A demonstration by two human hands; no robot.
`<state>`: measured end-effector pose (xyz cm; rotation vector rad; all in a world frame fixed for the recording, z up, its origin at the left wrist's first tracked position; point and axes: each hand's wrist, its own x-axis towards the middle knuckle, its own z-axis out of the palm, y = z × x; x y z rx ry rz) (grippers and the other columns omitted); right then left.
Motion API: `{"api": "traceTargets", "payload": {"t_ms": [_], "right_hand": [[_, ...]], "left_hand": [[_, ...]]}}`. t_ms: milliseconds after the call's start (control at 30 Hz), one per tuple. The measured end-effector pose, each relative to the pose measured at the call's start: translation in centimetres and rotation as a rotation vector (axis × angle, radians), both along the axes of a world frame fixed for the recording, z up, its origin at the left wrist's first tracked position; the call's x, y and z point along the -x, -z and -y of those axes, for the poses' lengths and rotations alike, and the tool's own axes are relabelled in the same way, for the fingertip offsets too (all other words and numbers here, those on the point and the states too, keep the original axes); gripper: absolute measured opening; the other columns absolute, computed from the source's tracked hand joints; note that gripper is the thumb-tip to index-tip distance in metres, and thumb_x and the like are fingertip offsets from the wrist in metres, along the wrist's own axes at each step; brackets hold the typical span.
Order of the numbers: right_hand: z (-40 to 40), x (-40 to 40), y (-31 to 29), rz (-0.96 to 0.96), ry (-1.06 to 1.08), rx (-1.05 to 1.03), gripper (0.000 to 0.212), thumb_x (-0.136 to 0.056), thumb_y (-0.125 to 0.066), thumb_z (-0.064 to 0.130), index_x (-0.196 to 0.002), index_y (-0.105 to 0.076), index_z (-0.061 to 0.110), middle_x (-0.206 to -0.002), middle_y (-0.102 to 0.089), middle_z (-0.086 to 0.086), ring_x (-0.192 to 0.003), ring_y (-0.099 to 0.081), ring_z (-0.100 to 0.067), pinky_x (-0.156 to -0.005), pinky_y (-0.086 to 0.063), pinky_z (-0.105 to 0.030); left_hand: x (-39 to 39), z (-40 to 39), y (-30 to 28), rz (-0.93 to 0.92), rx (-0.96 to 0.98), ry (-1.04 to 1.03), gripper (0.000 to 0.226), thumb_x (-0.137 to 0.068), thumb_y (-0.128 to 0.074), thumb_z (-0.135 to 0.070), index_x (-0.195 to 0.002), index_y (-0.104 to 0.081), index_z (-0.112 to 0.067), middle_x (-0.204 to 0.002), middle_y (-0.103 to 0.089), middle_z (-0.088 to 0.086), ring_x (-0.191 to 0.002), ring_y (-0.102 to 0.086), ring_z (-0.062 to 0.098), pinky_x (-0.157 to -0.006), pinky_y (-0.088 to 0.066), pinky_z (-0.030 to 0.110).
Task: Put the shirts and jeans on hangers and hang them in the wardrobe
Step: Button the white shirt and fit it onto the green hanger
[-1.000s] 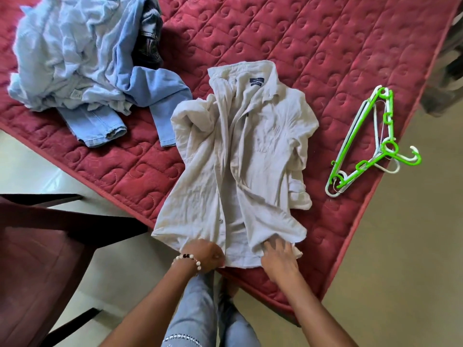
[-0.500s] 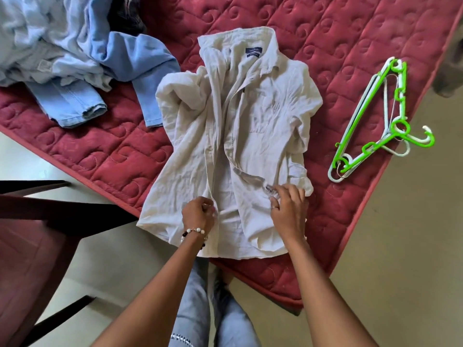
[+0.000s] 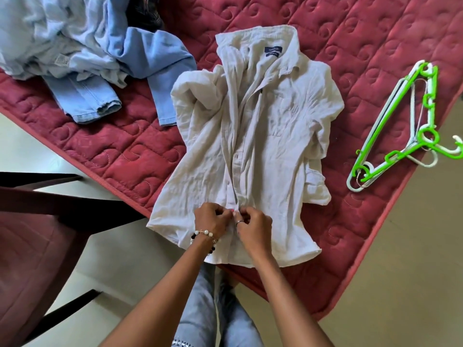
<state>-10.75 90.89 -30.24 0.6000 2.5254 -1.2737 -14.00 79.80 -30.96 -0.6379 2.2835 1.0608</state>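
Note:
A cream collared shirt (image 3: 265, 136) lies face up on the red quilted mattress (image 3: 350, 41), collar at the far end, hem hanging over the near edge. My left hand (image 3: 211, 219) and my right hand (image 3: 253, 226) meet at the button placket low on the shirt, each pinching one edge of the front. A stack of green and white plastic hangers (image 3: 406, 131) lies to the right of the shirt near the mattress edge. A heap of light blue shirts and jeans (image 3: 82, 51) sits at the far left.
A dark red chair (image 3: 37, 246) stands on the pale floor at the left, close to the mattress edge. My legs in light jeans (image 3: 213, 309) are below, against the mattress corner. Bare floor (image 3: 413, 271) lies to the right.
Both hands moved from the shirt's hem up onto the front and then came together at the lower placket. The front edges now lie closer together. The camera view shifted slightly.

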Motion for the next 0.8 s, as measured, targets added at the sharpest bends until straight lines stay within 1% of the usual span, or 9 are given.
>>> {"api": "traceTargets", "payload": {"t_ms": [100,200,267,367,500,533,633,733,800], "right_hand": [[0.8,-0.7,0.7,0.039,0.114,0.025,0.009,-0.086,-0.066,0.011,-0.089,-0.073,0.007,-0.081,-0.072,-0.009,-0.079,-0.065,-0.026,-0.07,-0.051,-0.037],[1.3,-1.1,0.6,0.038,0.151,0.029,0.011,-0.086,-0.065,0.008,-0.092,-0.073,0.008,-0.082,-0.072,-0.007,-0.078,-0.066,-0.022,-0.068,-0.05,-0.03],[1.4,-1.2,0.6,0.038,0.191,0.054,0.01,-0.086,-0.066,0.007,-0.09,-0.074,0.009,-0.079,-0.072,-0.005,-0.075,-0.066,-0.02,-0.067,-0.052,-0.031],[1.2,-1.1,0.4,0.087,0.292,0.155,0.012,-0.087,-0.066,0.008,-0.095,-0.074,0.009,-0.081,-0.073,-0.003,-0.075,-0.066,-0.015,-0.073,-0.055,-0.033],[0.9,-1.2,0.3,0.092,0.332,0.232,0.016,-0.089,-0.066,0.011,-0.103,-0.074,0.011,-0.091,-0.073,0.004,-0.079,-0.063,-0.001,-0.073,-0.05,-0.012],[0.8,-1.2,0.5,0.1,0.343,0.256,0.017,-0.089,-0.066,0.011,-0.104,-0.074,0.013,-0.094,-0.073,0.004,-0.083,-0.065,-0.002,-0.076,-0.05,-0.012],[0.3,-1.2,1.2,0.166,0.343,0.366,0.02,-0.09,-0.064,0.008,-0.1,-0.075,0.02,-0.095,-0.074,0.003,-0.093,-0.069,-0.012,-0.086,-0.055,-0.031],[-0.5,-0.9,1.5,0.213,0.369,0.483,0.019,-0.086,-0.069,0.007,-0.088,-0.076,0.025,-0.086,-0.075,-0.002,-0.086,-0.072,-0.021,-0.084,-0.058,-0.044],[-1.0,-0.5,1.1,0.209,0.37,0.524,0.015,-0.082,-0.073,0.004,-0.083,-0.075,0.019,-0.082,-0.075,-0.008,-0.081,-0.072,-0.025,-0.082,-0.058,-0.047]], "left_hand": [[-0.3,0.6,0.0,0.02,-0.126,-0.016,0.024,-0.082,-0.072,-0.023,-0.063,-0.071,-0.009,-0.053,-0.065,0.002,-0.048,-0.057,0.008,-0.054,-0.049,0.028],[-0.3,0.9,-0.1,0.013,-0.163,0.071,0.021,-0.084,-0.07,-0.022,-0.069,-0.072,-0.007,-0.056,-0.065,-0.002,-0.047,-0.057,0.001,-0.054,-0.046,0.019],[-0.1,0.9,-0.1,0.007,-0.16,0.135,0.02,-0.086,-0.068,-0.022,-0.073,-0.071,-0.006,-0.06,-0.067,0.0,-0.052,-0.06,0.004,-0.057,-0.049,0.02],[0.3,1.0,0.0,-0.003,-0.125,0.241,0.02,-0.088,-0.066,-0.024,-0.078,-0.071,-0.008,-0.066,-0.069,0.004,-0.062,-0.065,0.014,-0.065,-0.051,0.028],[0.9,1.0,-0.3,-0.003,-0.103,0.339,0.019,-0.09,-0.063,-0.023,-0.082,-0.07,-0.007,-0.071,-0.07,0.009,-0.066,-0.065,0.019,-0.066,-0.051,0.031],[1.0,1.0,-0.3,-0.006,-0.09,0.361,0.019,-0.09,-0.062,-0.023,-0.083,-0.069,-0.007,-0.071,-0.07,0.009,-0.067,-0.065,0.02,-0.066,-0.051,0.031],[1.2,1.1,-0.3,0.006,-0.069,0.377,0.02,-0.092,-0.06,-0.022,-0.083,-0.068,-0.006,-0.073,-0.07,0.011,-0.062,-0.062,0.015,-0.062,-0.047,0.024],[1.2,1.0,-0.4,0.019,-0.082,0.374,0.019,-0.092,-0.059,-0.02,-0.081,-0.068,-0.006,-0.074,-0.071,0.012,-0.057,-0.06,0.01,-0.059,-0.046,0.017],[1.2,1.0,-0.3,0.026,-0.088,0.356,0.027,-0.094,-0.056,-0.023,-0.078,-0.067,-0.003,-0.075,-0.071,0.014,-0.063,-0.064,0.016,-0.065,-0.052,0.024]]}}
